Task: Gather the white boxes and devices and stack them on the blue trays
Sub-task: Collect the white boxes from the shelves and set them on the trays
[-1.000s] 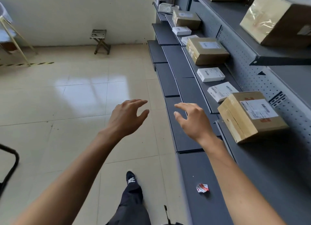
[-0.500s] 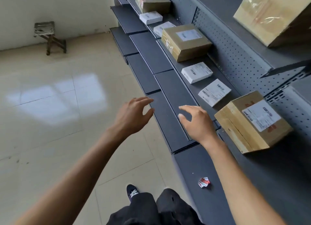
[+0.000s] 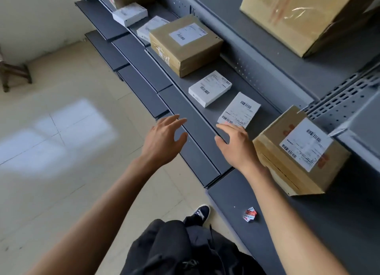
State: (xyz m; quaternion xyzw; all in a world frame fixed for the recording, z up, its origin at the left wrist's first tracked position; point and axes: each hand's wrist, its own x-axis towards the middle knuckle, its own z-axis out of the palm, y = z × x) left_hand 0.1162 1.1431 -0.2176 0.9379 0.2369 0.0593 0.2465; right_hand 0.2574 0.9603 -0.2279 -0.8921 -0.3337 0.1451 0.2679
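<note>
nothing is looking gathered yet: both the left hand [image 3: 164, 140] and right hand [image 3: 236, 145] are reaching spread and empty toward the white boxes [image 3: 209, 88] lying mid-frame on the shelf [image 3: 267, 85].

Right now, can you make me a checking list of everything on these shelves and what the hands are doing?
Surface: grey metal shelf, dark ledges in front.
Job's things: flat white box; second white box nearer; two more farther along.
Clutter: labelled cardboard boxes; crumpled red-and-white scrap.
Hands: left hand open, holding nothing; right hand open, fingertips by the nearer white box.
Cables: nothing seen.
Surroundings: tiled floor, wooden stool.
</note>
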